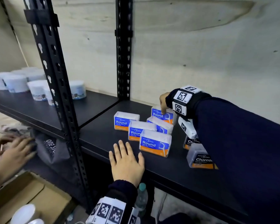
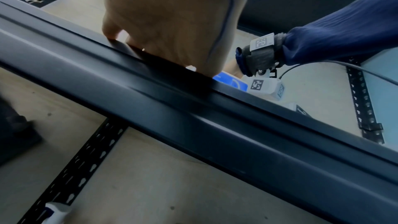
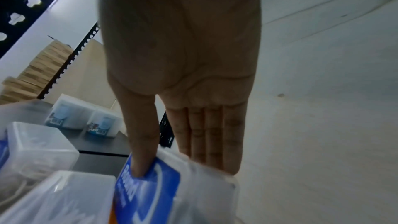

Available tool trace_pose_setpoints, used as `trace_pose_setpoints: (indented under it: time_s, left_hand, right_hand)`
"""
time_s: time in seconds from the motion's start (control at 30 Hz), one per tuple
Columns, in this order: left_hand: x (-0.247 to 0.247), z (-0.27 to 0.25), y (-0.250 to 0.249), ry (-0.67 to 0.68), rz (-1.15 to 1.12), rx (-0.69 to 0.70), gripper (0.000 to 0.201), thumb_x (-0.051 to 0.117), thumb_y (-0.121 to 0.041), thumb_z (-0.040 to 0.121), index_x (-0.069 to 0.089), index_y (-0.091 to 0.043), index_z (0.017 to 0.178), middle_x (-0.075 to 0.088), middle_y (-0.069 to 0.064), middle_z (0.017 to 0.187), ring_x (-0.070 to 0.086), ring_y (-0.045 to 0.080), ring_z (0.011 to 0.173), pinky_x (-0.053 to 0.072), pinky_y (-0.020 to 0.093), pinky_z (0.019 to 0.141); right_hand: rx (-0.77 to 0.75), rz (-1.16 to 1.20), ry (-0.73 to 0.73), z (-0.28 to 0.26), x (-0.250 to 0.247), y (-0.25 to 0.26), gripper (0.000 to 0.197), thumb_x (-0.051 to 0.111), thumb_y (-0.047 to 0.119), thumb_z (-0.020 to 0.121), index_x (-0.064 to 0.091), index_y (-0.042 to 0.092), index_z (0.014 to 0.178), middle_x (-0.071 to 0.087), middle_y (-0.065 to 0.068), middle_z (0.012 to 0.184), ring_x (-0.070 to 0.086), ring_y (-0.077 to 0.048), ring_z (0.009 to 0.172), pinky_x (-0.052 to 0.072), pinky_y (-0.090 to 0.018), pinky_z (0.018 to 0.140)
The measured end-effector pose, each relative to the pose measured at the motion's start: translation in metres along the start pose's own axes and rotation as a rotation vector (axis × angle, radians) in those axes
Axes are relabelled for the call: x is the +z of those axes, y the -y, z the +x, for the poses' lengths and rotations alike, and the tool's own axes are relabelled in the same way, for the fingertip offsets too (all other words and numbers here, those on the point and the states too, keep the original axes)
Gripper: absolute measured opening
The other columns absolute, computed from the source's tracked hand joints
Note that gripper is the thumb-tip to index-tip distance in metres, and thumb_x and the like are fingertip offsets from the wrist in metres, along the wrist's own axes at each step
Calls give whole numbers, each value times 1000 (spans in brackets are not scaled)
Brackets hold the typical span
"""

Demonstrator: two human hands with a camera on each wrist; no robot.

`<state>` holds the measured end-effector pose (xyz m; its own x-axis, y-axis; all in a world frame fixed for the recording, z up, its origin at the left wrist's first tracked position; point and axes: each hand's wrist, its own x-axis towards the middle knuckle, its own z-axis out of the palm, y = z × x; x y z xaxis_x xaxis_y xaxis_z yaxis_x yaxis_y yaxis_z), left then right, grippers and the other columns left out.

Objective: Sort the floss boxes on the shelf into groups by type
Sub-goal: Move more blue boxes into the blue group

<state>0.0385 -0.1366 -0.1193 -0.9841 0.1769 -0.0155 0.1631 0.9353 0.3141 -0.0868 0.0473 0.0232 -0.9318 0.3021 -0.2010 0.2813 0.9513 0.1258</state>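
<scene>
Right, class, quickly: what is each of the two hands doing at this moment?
Left hand: open, resting flat on the shelf edge, holding nothing.
Right hand: pinching the rear Round floss box between thumb and fingers.

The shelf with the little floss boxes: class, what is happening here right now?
A person is sorting floss boxes on a black shelf. The right hand pinches the rearmost blue Round box, thumb on its label. The left hand rests flat on the shelf edge. Four more Round boxes cluster together; two Charcoal boxes stand to their right.

L hand (image 1: 127,160) flat, R hand (image 3: 181,67) pinching.
</scene>
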Motion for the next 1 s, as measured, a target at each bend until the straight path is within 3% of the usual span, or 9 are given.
trace_pose_setpoints:
  time_s: [0.13, 0.2, 0.33, 0.4, 0.53, 0.63, 0.77, 0.87, 1.0]
  left_hand:
    - [1, 1, 2, 8, 5, 3, 98, -20, -49, 64, 3, -13, 152, -3, 9, 162, -5, 24, 150, -1, 41, 121]
    - [-1, 0, 3, 14, 18, 0, 82, -11, -50, 81, 2, -12, 152, -4, 9, 162, -6, 25, 150, -2, 41, 121]
    - [-6, -5, 3, 14, 90, 23, 70, 4, -49, 94, -2, -11, 152, -7, 10, 161, -7, 25, 150, -1, 41, 121]
    - [-9, -6, 6, 25, 114, 60, 68, 20, -46, 99, -2, -11, 152, -6, 10, 161, -6, 26, 150, 1, 40, 121]
    - [-32, -8, 12, 46, 86, 226, 54, 27, -44, 99, 27, -18, 146, 26, 7, 154, 26, 23, 145, 26, 32, 116]
    - [-65, -16, 4, 75, 43, 412, 32, 33, -48, 96, 52, -36, 120, 48, -8, 120, 52, 16, 123, 44, 28, 99]
    - [-119, -23, -26, 72, 109, 609, 22, 38, -52, 92, 45, -43, 74, 56, -19, 92, 55, 2, 90, 45, 18, 81]
    - [-157, -21, -61, 56, 225, 732, 23, 37, -56, 90, 53, -44, 79, 56, -19, 82, 51, -1, 74, 36, 10, 65]
    - [-181, 0, -112, 61, 285, 882, 23, 50, -46, 88, 69, -33, 95, 52, -20, 67, 47, -8, 61, 35, 6, 63]
  right_hand:
    - [-46, -46, 88, 4, 4, 10, 30, 78, 29, 64, 54, 15, 52, 50, 1, 58, 54, -23, 63, 48, -32, 75]
    - [-55, -30, 150, -10, 8, 15, 11, 68, 18, 80, 63, 8, 79, 47, 0, 60, 45, -17, 56, 43, -30, 67]
    - [-88, 77, 185, -30, -2, 0, 45, 62, 10, 87, 53, -5, 128, 65, -14, 84, 52, -18, 67, 41, -22, 57]
    - [-103, 149, 112, -49, -20, -17, 47, 61, 8, 87, 50, 0, 132, 65, -21, 116, 53, -19, 88, 45, -24, 67]
    - [-139, 211, -75, -93, -56, -72, 42, 62, 14, 86, 57, 9, 127, 66, -10, 102, 54, -19, 90, 47, -27, 81]
    - [-94, 196, -165, -124, -67, -123, 38, 63, 15, 85, 61, 11, 123, 71, -12, 109, 62, -26, 102, 45, -34, 100]
    - [-4, 183, -225, -160, -63, -182, 38, 64, 13, 85, 62, 10, 122, 66, -2, 100, 59, -16, 98, 41, -25, 95]
    - [64, 168, -254, -178, -53, -218, 38, 64, 12, 85, 62, 9, 123, 68, -7, 113, 53, -11, 94, 37, -20, 86]
    - [158, 155, -239, -186, -30, -256, 40, 64, 14, 86, 60, 9, 125, 66, -8, 122, 59, -18, 104, 37, -19, 84]
